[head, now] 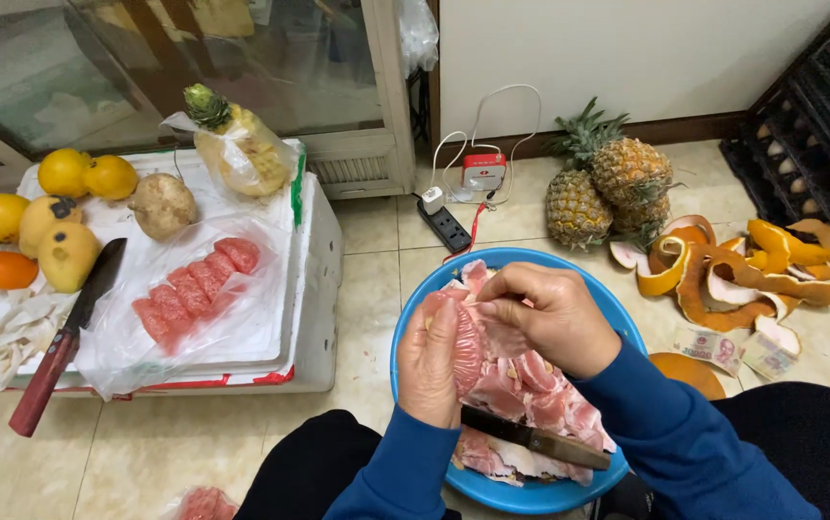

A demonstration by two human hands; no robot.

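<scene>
left hand [431, 361] cups a pink, glistening pomelo segment [465, 347]; right hand [545, 318] pinches its pale membrane above the blue bowl [415, 318] of peeled flesh.

Pineapples [608, 188], cleaver [68, 332], orange peels [738, 270]

Glossy blue plastic basin [617, 318]; wood-handled knife [531, 438]; moist pink pulp [531, 380].

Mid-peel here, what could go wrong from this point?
1. The knife lies across the bowl under both hands; a dip of the left hand could meet its blade.
2. The right hand pulls membrane off the segment; the soft flesh may tear.
3. The cleaver overhangs the box edge and could be knocked off.
</scene>
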